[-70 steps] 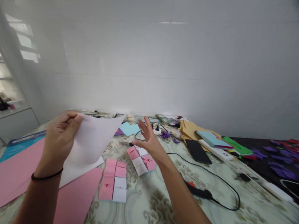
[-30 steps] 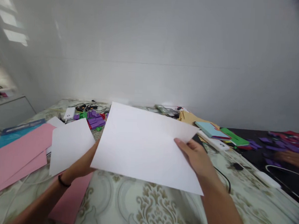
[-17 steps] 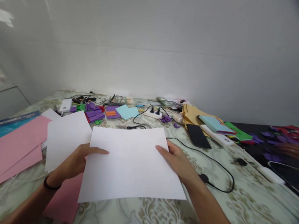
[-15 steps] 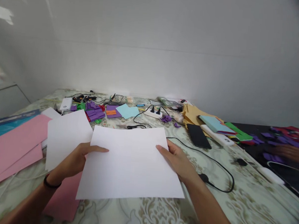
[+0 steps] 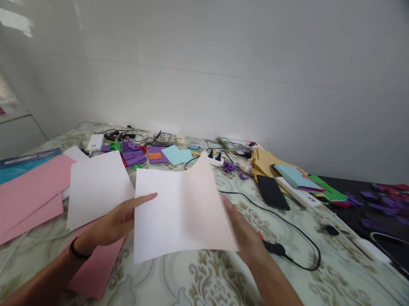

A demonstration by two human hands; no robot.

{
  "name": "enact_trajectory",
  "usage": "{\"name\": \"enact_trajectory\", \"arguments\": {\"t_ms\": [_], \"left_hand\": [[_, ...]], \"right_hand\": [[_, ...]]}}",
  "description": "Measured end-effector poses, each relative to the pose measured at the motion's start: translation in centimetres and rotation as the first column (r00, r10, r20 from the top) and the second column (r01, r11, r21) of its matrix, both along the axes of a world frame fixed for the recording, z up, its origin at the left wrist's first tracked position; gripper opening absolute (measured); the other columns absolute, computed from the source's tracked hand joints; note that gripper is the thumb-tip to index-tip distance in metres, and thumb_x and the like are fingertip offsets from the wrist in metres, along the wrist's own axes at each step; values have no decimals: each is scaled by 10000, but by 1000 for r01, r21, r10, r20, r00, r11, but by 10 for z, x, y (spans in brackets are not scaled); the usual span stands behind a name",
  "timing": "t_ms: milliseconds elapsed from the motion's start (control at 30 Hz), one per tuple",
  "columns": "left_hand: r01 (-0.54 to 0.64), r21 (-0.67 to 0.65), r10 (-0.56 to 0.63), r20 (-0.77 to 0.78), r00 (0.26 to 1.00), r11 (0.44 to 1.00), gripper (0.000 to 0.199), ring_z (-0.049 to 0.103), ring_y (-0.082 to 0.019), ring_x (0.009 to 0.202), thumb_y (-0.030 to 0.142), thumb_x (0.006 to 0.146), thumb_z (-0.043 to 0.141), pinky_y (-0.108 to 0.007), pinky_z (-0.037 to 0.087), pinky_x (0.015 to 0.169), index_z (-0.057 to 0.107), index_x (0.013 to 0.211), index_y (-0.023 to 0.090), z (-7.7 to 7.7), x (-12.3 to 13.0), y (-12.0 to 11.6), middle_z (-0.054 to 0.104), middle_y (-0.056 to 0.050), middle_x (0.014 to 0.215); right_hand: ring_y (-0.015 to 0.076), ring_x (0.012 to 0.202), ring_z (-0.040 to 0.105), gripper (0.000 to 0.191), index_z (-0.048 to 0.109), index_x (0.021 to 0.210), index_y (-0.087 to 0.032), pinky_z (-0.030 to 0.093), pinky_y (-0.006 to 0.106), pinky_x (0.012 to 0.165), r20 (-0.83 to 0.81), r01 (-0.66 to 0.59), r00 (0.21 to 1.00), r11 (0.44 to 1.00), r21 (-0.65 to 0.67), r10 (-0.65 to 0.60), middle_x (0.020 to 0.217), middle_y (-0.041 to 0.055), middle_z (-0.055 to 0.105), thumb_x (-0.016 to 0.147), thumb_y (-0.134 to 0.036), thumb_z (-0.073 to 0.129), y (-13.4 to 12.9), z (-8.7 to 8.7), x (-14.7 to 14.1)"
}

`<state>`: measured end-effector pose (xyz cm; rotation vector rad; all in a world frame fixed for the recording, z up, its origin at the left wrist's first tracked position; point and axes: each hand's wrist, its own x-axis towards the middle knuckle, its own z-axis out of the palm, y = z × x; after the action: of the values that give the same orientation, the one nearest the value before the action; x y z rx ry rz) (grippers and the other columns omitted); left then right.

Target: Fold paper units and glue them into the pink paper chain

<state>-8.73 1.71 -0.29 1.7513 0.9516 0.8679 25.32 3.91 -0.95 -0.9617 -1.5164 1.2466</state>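
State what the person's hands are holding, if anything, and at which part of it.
A white sheet of paper, held by both hands: the left hand at its left edge, the right hand lifting its right edge.

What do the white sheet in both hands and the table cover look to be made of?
White sheet: thin matte paper, its right side curling up over the right hand.
Table cover: probably printed plastic or oilcloth, with an ornate pattern and slight sheen; it could be fabric.
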Motion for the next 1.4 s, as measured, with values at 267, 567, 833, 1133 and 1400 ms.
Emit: {"name": "enact_trajectory", "arguments": {"t_ms": [267, 567, 833, 1133, 1400], "left_hand": [[-46, 42, 46, 13, 999, 998, 565, 435, -359, 1516, 544, 1012, 532, -534, 410, 1236, 553, 1532, 325, 5, 15, -2, 497, -31, 1622], [-252, 203, 244, 65, 968, 946, 370, 759, -313, 1070, 468, 962, 666, -413, 646, 868, 747, 1241, 239, 69, 67, 12, 789, -92, 1225], [-203, 273, 137, 243, 960, 940, 377, 729, -315, 1146, 359, 921, 753, -387, 651, 875, 693, 1268, 226, 123, 84, 11, 747, -114, 1286], [-362, 199, 256, 416, 872, 911, 720, 786, -240, 892, 272, 859, 823, -336, 680, 707, 477, 1487, 334, 131, 79, 0, 782, -67, 1109], [-377, 157, 283, 421, 862, 913, 413, 784, -187, 803, 266, 860, 822, -252, 653, 683, 654, 1235, 226, 137, 78, -5, 807, -44, 908]], "right_hand": [[328, 1545, 350, 389, 689, 1360, -417, 371, 570, 1229, 215, -102, 975, 972, 213, 55, 1657, 41, 394, 984, -504, 642, -17, -7, -39], [347, 1424, 444, 397, 671, 1341, -427, 427, 582, 1164, 216, 63, 952, 829, 556, -217, 1494, 75, 486, 947, -418, 712, -6, 56, -50], [330, 1163, 703, 512, 638, 1269, -271, 621, 446, 921, -267, 111, 963, 965, 236, -45, 1300, 104, 728, 845, -497, 813, 11, 121, -43], [287, 895, 774, 475, 744, 1097, -229, 637, 315, 648, -152, 155, 979, 983, 96, -139, 1052, 93, 812, 729, -472, 918, -6, 123, -38], [263, 854, 768, 502, 727, 1084, -230, 637, 294, 616, -67, 213, 976, 971, 108, -207, 1022, 80, 806, 707, -495, 925, -8, 124, -37]]}}
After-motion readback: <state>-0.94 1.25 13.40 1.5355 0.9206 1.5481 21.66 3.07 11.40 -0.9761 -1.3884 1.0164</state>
